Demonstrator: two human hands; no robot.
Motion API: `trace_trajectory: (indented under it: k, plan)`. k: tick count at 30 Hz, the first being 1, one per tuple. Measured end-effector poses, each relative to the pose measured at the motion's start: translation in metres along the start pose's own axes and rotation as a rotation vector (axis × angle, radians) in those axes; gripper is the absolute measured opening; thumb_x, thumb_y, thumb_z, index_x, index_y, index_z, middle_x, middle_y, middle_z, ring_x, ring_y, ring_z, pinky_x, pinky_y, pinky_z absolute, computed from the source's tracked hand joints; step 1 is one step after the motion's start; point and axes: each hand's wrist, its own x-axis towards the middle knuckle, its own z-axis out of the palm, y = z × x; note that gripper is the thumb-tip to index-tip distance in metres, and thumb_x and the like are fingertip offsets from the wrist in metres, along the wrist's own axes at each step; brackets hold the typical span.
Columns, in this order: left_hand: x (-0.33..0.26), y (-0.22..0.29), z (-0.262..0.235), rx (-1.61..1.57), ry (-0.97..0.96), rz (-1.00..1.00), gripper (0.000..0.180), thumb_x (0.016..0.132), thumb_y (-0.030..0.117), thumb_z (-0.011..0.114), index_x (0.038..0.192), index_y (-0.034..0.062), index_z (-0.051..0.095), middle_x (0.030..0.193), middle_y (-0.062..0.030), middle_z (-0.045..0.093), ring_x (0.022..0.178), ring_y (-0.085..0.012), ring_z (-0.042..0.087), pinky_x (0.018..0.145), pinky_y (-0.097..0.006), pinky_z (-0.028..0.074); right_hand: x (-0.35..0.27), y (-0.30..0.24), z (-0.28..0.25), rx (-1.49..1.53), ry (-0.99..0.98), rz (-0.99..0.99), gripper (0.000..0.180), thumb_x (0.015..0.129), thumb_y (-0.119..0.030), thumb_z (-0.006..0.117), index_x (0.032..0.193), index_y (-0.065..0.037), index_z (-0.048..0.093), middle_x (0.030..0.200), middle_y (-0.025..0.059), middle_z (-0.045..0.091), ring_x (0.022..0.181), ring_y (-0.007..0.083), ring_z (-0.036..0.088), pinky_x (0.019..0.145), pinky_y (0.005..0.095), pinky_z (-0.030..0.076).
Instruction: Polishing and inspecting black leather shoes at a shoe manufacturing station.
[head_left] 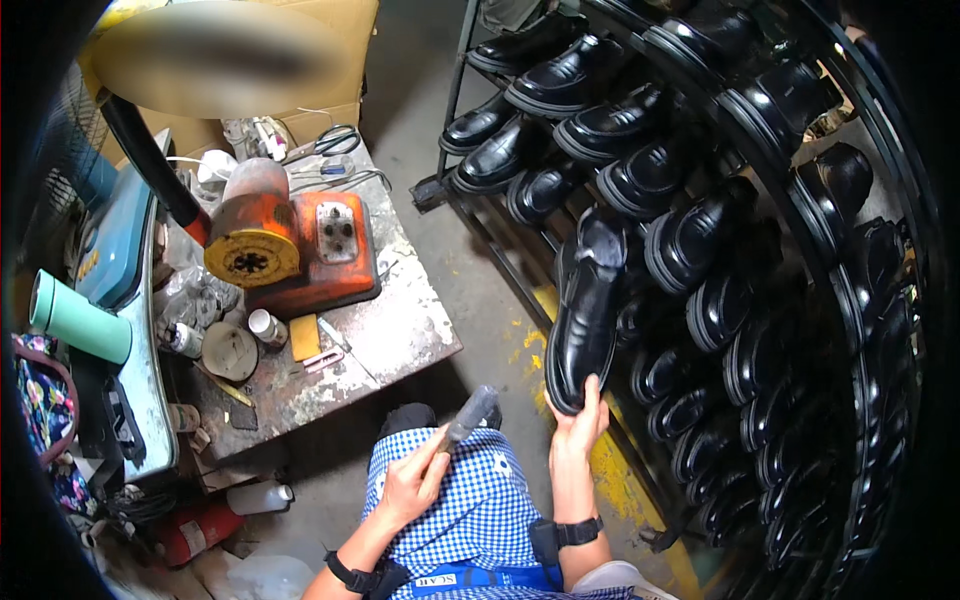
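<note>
My right hand [577,425] grips a glossy black leather shoe [585,320] by its toe. The shoe points toward me, its heel end up against the rack of shoes. In front of my lap, my left hand [415,482] is closed around a short tool with a grey blunt end [474,408]; its exact kind I cannot make out. That tool is apart from the shoe. Beneath both hands lies a blue-and-white checked apron [460,500] over my legs.
At right stands a metal rack [500,250] with several rows of black shoes [690,235]. On the left, a worn bench [420,335] carries an orange grinding machine [320,240], a yellow block [304,338], a small jar [267,326] and scissors [335,140]. A mint-green tumbler [80,318] lies farther left.
</note>
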Motion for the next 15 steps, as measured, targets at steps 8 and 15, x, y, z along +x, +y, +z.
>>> trace_trajectory:
  k: [8, 15]
  plan:
    - [-0.003, -0.012, -0.006, -0.059, 0.008, -0.024, 0.033, 0.083, 0.007, 0.057, 0.115, -0.0014, 0.054, 0.096, -0.0196, 0.063, 0.078, -0.0266, 0.066, 0.066, -0.030, 0.052, 0.031, 0.008, 0.030, -0.088, -0.065, -0.107, 0.039, 0.082, -0.022, 0.063, 0.114, -0.004, 0.048, 0.106, 0.0139, 0.056, 0.085, 0.0259, 0.060, 0.062, 0.0433, 0.055]
    - [-0.004, -0.013, -0.008, -0.061, 0.042, -0.036, 0.034, 0.080, 0.006, 0.059, 0.113, -0.0010, 0.055, 0.092, -0.0191, 0.064, 0.073, -0.0263, 0.066, 0.062, -0.030, 0.052, 0.084, 0.040, 0.134, 0.165, 0.129, -0.158, 0.076, 0.076, -0.022, 0.070, 0.134, -0.012, 0.023, 0.127, 0.0160, 0.040, 0.102, 0.0347, 0.051, 0.068, 0.0504, 0.053]
